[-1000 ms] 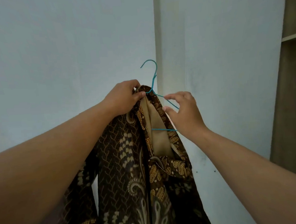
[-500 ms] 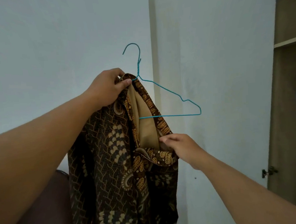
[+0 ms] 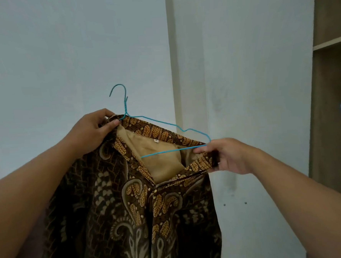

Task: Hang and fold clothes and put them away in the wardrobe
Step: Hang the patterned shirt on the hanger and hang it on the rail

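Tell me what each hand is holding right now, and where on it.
The left hand grips the batik shirt at its collar, beside the neck of the blue wire hanger. The right hand pinches the shirt's front collar edge by the hanger's right end.

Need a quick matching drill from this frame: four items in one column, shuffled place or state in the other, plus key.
Items:
1. thin teal wire hanger
2. brown and gold batik-patterned shirt
3. left hand
4. right hand

States:
A. pinches the collar near the hanger's far end
B. hangs down between both arms
C. hook up, one shoulder bare above the collar
D. grips the collar at the base of the hook

Pairs: 1-C, 2-B, 3-D, 4-A
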